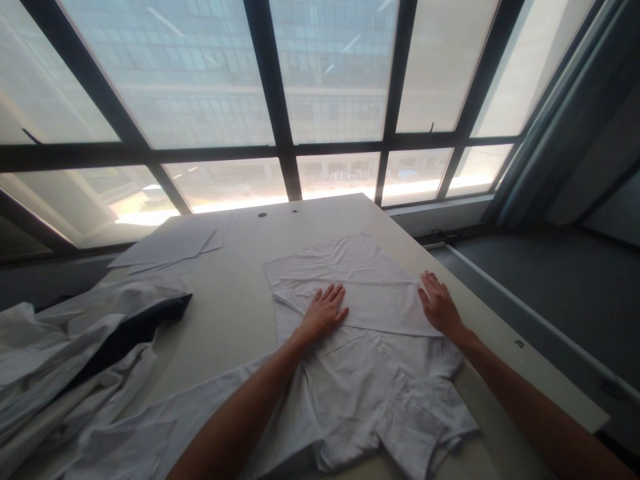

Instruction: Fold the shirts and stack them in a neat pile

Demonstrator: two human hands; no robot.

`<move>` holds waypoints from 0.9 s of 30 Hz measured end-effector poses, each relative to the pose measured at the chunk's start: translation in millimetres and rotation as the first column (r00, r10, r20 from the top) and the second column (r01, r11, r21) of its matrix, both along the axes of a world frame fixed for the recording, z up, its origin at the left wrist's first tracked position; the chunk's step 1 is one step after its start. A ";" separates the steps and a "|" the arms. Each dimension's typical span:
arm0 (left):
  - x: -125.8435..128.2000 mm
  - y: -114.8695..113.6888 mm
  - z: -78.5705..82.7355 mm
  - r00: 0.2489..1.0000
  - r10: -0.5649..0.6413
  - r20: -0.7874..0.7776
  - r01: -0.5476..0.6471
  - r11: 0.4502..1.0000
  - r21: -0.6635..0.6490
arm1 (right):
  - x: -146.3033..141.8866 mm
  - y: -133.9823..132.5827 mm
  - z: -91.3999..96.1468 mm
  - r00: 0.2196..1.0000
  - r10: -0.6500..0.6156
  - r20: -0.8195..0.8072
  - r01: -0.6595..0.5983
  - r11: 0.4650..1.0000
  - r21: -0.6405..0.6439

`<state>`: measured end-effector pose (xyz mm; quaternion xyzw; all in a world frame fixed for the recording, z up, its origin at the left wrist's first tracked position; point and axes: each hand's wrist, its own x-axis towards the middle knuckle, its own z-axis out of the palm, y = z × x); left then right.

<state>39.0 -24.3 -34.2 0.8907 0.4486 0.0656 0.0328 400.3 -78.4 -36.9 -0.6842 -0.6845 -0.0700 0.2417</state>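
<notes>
Both hands lie palm-down on a white shirt (350, 380) spread across the bench (235, 313). The left hand (325, 310) rests flat near the shirt's middle, fingers stretched out and slightly fanned, pointing to the far side. It grips nothing and only presses on the cloth. The right hand (440, 303) is just as flat, fingers extended and close together. It sits at the right edge of the shirt, where a folded-over band of fabric ends, and it holds nothing either. Both forearms reach in from the near side, the left one crossing the shirt's near part.

The shirt lies in the centre-right of the bench. Its far half is smoothed into a neat rectangle, with a fold running across between the two hands. Its near half is looser and rumpled, and a short sleeve (425, 427) splays out at the near right.

To the near left, well apart from the shirt, sits a heap of white garments (55, 353) with a dark garment (135, 330) tucked in it. Farther off on the left lie flat paper sheets (170, 248). Two small round holes (262, 215) mark the bench's far edge. Beyond stands a large window (330, 73) with dark frames, and a curtain (565, 120) hangs at the far right.
</notes>
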 end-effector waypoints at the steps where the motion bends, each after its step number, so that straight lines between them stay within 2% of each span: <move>1: -0.2 0.1 0.0 1.000 0.000 0.000 0.000 1.000 0.000 | -16.3 -2.0 0.7 0.998 0.054 0.016 -0.053 0.998 -0.043; 4: -1.0 -0.1 0.2 1.000 0.001 0.002 -0.001 1.000 -0.001 | -54.8 -8.2 -1.5 0.979 0.198 0.053 -0.184 0.964 -0.192; 8: -1.7 -1.2 1.2 1.000 -0.004 0.010 0.004 1.000 0.001 | -63.8 -12.1 -8.6 0.975 0.206 0.080 -0.171 0.933 -0.316; 13: -1.4 -2.0 2.3 1.000 0.007 0.011 -0.007 1.000 -0.012 | -49.1 -10.6 -13.4 0.985 0.140 0.102 -0.105 0.950 -0.295; 20: -16.3 8.7 3.8 0.999 0.033 -0.022 -0.034 0.999 -0.020 | -50.7 -12.3 -14.4 0.988 0.121 0.099 -0.091 0.959 -0.270; 27: -48.2 26.5 11.5 0.977 0.204 -0.063 -0.204 0.979 0.001 | -48.7 -11.1 -15.6 0.988 0.122 0.097 -0.093 0.960 -0.264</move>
